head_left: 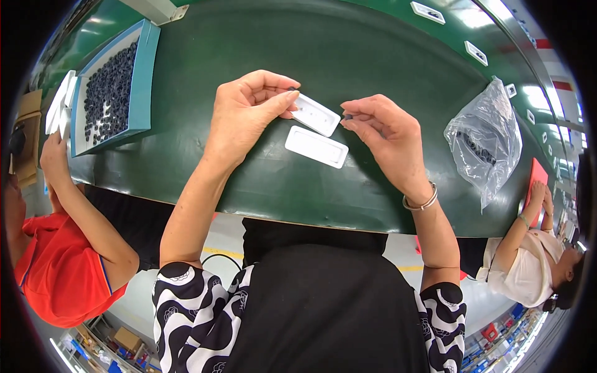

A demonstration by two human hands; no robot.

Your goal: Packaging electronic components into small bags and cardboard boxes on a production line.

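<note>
Two shallow white plastic trays lie close together before me. The farther tray (315,116) sits between my hands, and the nearer tray (316,147) rests flat on the table just below it. My left hand (249,109) is closed in a pinch at the farther tray's left end, with a small dark piece (292,89) at its fingertips. By that tray's right end, my right hand (388,127) pinches another small dark piece (347,117). The fingers partly hide both pieces, so their exact kind does not show.
On the left a blue box (144,81) holds many small black ring-like parts. A clear plastic bag (488,133) with dark parts lies at right on the green table (261,37). White trays with dark parts (476,53) line the far right. Co-workers sit at both sides.
</note>
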